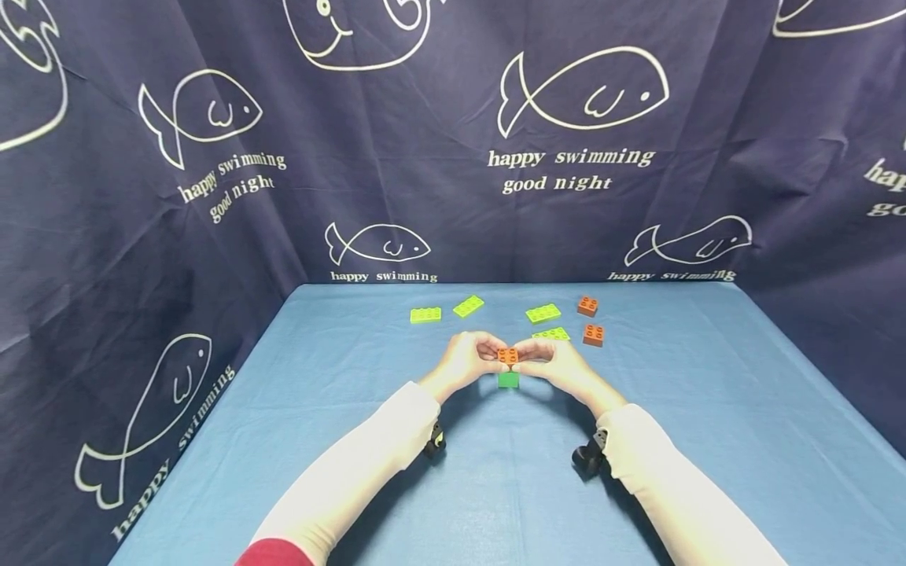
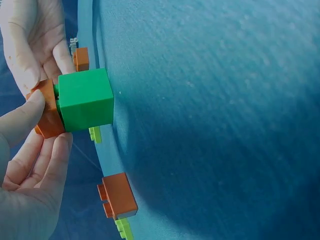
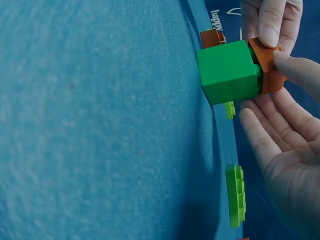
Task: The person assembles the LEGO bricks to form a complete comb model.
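Observation:
Both hands meet at an orange two-by-two toy brick (image 1: 507,356) over the middle of the table. Thumb and fingers of the left hand (image 1: 463,362) pinch its left side, and those of the right hand (image 1: 559,365) pinch its right side. Directly below the orange brick is a taller green brick (image 1: 508,380). In the left wrist view, green studs show in a narrow gap between the green brick (image 2: 87,100) and the orange one (image 2: 52,117). The right wrist view shows the orange brick (image 3: 272,77) slightly tilted against the green brick (image 3: 227,72).
Several lime-green flat bricks (image 1: 425,315) lie on the blue cloth (image 1: 340,354) beyond the hands, one of them partly behind the right hand. To the right are two orange bricks (image 1: 594,335). A dark curtain (image 1: 460,173) printed with fish hangs behind the table.

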Action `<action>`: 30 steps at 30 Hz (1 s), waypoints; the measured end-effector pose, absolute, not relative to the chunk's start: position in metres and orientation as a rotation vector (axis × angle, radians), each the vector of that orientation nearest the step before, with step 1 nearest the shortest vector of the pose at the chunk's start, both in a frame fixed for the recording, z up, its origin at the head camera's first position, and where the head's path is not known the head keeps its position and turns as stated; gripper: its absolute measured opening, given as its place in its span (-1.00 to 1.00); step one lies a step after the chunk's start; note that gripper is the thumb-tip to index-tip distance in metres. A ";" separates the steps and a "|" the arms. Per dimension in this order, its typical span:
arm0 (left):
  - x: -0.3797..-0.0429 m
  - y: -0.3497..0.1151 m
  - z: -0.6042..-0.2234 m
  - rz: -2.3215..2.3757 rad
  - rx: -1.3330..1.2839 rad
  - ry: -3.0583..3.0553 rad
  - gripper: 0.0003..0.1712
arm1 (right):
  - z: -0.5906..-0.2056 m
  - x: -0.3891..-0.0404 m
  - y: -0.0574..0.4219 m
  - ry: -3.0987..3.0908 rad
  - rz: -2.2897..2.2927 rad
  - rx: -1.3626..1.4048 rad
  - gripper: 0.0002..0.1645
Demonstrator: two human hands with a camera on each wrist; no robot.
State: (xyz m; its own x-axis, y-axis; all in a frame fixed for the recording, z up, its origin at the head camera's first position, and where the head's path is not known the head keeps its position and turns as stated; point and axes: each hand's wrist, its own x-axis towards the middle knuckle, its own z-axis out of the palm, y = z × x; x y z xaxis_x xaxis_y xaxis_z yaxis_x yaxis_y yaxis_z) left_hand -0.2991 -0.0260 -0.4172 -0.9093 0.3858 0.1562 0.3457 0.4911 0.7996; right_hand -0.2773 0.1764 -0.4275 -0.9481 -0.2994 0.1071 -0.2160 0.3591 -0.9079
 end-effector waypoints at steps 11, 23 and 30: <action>-0.297 -0.027 -0.416 1.402 0.684 2.670 -0.66 | -0.429 -0.275 0.173 2.534 -1.750 -0.500 -0.57; -0.301 -0.028 -0.412 1.379 0.660 2.660 -0.67 | -0.428 -0.279 0.175 2.575 -1.700 -0.519 -0.60; -0.300 -0.027 -0.414 1.382 0.663 2.679 -0.68 | -0.431 -0.278 0.175 2.559 -1.729 -0.465 -0.59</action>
